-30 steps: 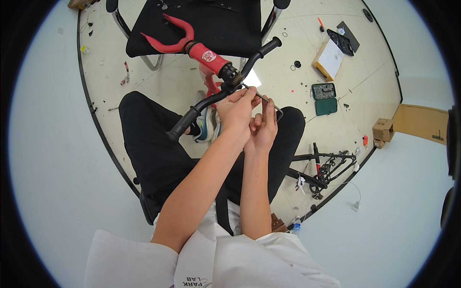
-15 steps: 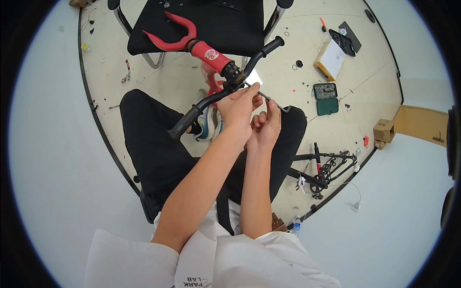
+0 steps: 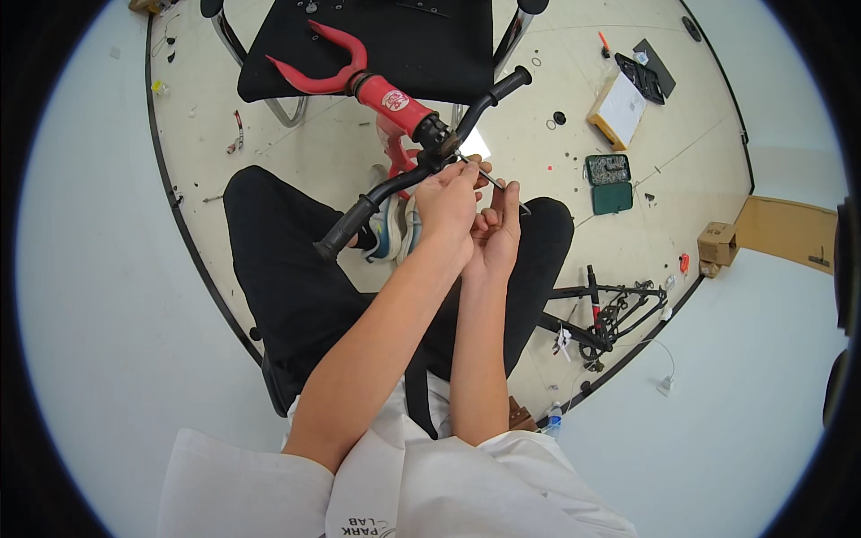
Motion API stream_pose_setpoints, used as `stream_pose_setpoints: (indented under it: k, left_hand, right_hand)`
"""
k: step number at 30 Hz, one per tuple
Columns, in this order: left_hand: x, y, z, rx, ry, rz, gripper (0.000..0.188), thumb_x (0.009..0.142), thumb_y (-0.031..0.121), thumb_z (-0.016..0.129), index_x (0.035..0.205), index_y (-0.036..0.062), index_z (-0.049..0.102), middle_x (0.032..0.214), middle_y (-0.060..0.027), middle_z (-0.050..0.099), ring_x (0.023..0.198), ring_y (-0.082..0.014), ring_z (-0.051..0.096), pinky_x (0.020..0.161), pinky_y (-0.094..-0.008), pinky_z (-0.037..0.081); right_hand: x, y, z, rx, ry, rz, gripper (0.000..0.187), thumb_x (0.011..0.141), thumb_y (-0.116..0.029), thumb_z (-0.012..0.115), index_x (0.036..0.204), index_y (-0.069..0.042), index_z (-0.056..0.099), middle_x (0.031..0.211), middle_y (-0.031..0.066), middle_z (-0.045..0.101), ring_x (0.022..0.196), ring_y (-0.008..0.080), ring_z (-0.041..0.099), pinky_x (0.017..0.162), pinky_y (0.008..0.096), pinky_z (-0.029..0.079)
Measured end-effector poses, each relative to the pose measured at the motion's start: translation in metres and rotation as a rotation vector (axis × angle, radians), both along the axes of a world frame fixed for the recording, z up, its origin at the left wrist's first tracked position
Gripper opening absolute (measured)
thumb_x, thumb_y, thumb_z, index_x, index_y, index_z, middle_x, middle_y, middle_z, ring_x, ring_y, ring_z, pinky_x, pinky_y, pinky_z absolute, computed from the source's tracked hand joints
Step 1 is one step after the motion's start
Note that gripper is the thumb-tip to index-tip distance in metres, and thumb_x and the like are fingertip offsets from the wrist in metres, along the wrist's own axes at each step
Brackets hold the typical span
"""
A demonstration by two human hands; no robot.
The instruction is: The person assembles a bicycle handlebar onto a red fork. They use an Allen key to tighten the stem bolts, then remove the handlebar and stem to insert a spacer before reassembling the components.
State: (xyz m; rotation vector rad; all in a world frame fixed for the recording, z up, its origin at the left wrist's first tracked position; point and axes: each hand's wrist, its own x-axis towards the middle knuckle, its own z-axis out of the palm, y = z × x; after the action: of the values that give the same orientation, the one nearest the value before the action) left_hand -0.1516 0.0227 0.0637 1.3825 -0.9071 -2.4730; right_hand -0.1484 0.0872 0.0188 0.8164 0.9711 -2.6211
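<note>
Barely shifted since before, both hands meet above the lap: left hand (image 3: 448,202) steadies the one black handlebar (image 3: 395,184), right hand (image 3: 496,229) fingers pinch one thin metal tool (image 3: 491,179) at its clamp; red fork (image 3: 327,67) beyond, open floor (image 3: 296,152) around.

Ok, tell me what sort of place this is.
Probably an improvised bike-repair spot on an indoor floor. The person sits holding a black handlebar on a red fork, with a green bit case open on the cream floor mat and a black bike frame lying nearby.
</note>
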Motion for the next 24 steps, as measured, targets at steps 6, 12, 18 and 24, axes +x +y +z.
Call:
stream_pose_setpoints:
  k: [6,12,18,24]
  left_hand:
    - [0.002,0.002,-0.006,0.012,-0.008,0.001,0.016,0.090,0.015,0.066,0.097,0.0013,0.068,0.086,-0.0030,0.067,0.077,-0.0103,0.059,0.064,-0.0250,0.045]
    - [0.002,-0.001,-0.007,0.053,-0.007,0.034,0.020,0.081,0.010,0.077,0.092,-0.0002,0.065,0.082,-0.0055,0.064,0.073,-0.0124,0.061,0.063,-0.0236,0.050]
    - [-0.001,0.000,-0.004,0.063,-0.012,0.048,0.020,0.081,0.007,0.076,0.093,-0.0019,0.062,0.086,-0.0083,0.064,0.075,-0.0149,0.063,0.071,-0.0262,0.054]
    - [-0.001,-0.005,-0.008,0.045,0.015,-0.005,0.014,0.087,0.005,0.068,0.096,-0.0042,0.062,0.090,-0.0116,0.066,0.079,-0.0177,0.065,0.076,-0.0280,0.055]
  right_hand:
    - [-0.001,0.005,-0.005,-0.053,0.016,0.033,0.027,0.094,-0.024,0.063,0.109,-0.002,0.060,0.099,-0.0008,0.061,0.050,-0.0002,0.039,0.042,0.0156,0.034]
    - [0.000,0.006,-0.002,0.038,0.203,0.068,0.027,0.097,-0.020,0.058,0.117,-0.002,0.056,0.108,0.0026,0.063,0.048,0.0001,0.039,0.041,0.0166,0.034]
    - [0.000,0.011,-0.007,0.079,0.244,0.099,0.026,0.098,-0.017,0.056,0.119,-0.003,0.056,0.118,0.0062,0.064,0.051,0.0015,0.046,0.041,0.0173,0.037]
    - [0.002,0.008,-0.004,0.172,0.214,0.116,0.027,0.097,-0.020,0.059,0.117,-0.002,0.058,0.114,0.0049,0.065,0.052,0.0016,0.047,0.042,0.0169,0.037]
